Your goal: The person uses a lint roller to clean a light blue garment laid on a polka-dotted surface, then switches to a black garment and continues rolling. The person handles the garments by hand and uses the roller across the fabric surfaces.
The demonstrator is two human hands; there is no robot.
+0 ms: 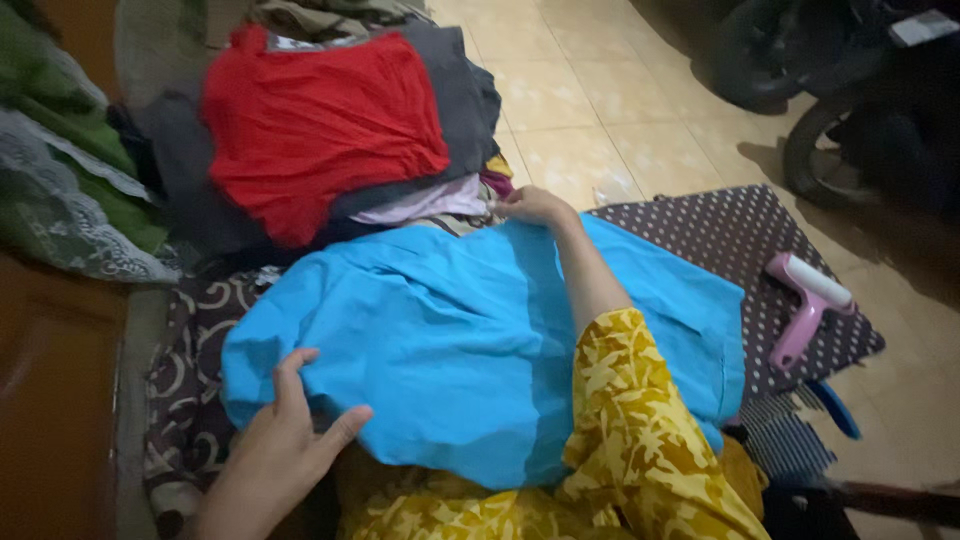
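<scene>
A bright blue garment [440,330] lies spread out flat in front of me. My left hand [285,425] rests on its near left edge, fingers apart, pressing the cloth down. My right hand [535,205], reaching out from a yellow patterned sleeve [630,400], grips the garment's far edge. Beyond it sits a pile of clothes with a red garment [320,120] on top of dark grey ones [455,80].
A dark polka-dot mat [740,235] lies on the tiled floor [590,100] at right, with a pink lint roller [805,300] on it. A motorbike wheel [850,150] stands at upper right. Green and lace fabric [60,180] lies at left beside wooden furniture [50,400].
</scene>
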